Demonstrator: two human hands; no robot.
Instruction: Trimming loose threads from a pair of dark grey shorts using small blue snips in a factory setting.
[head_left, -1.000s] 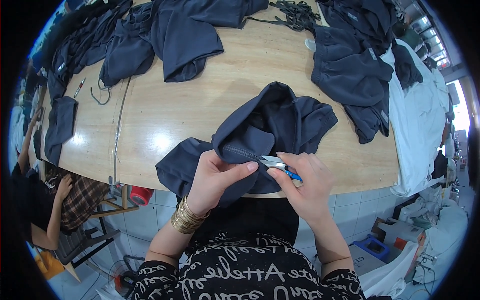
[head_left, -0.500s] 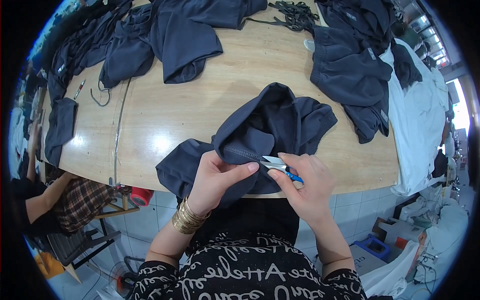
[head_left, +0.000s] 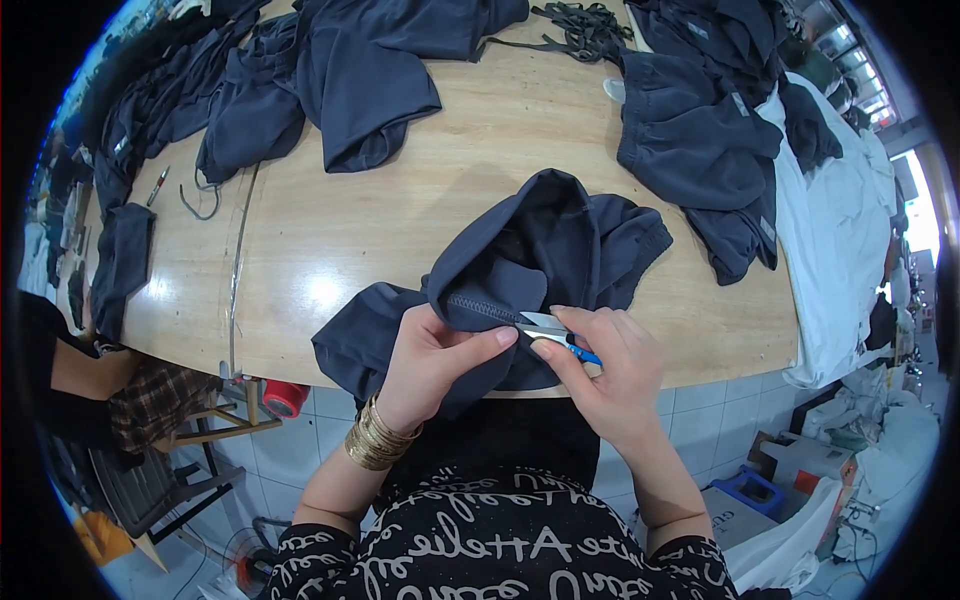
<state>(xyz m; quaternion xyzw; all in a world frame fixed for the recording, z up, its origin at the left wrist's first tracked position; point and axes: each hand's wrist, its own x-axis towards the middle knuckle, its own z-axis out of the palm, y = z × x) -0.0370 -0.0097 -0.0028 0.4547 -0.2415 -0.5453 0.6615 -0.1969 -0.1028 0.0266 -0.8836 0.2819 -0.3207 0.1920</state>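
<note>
A dark navy garment (head_left: 560,240) lies bunched at the table's near edge, its opening folded back so that a stitched seam shows inside. My left hand (head_left: 430,350) is closed on the cloth by that seam, thumb on top and fingers partly hidden under the fabric. In my right hand (head_left: 615,370) is a pair of thread snips (head_left: 545,325) with pale blades and a blue handle, pinched between thumb and fingers. The blade tips point left and lie against the seam, close to my left thumb. Whether a thread is between them is too small to tell.
More navy garments (head_left: 365,90) lie along the far side and at the right (head_left: 690,130), with black cords (head_left: 585,30) between them. White cloth (head_left: 835,230) hangs over the right edge. A pen (head_left: 158,187) lies at the left. Another person's arm (head_left: 95,370) is at the lower left.
The snips and my right hand have shifted slightly left along the seam. My left hand keeps its hold. The other person's arm at the left has drawn back from the table.
</note>
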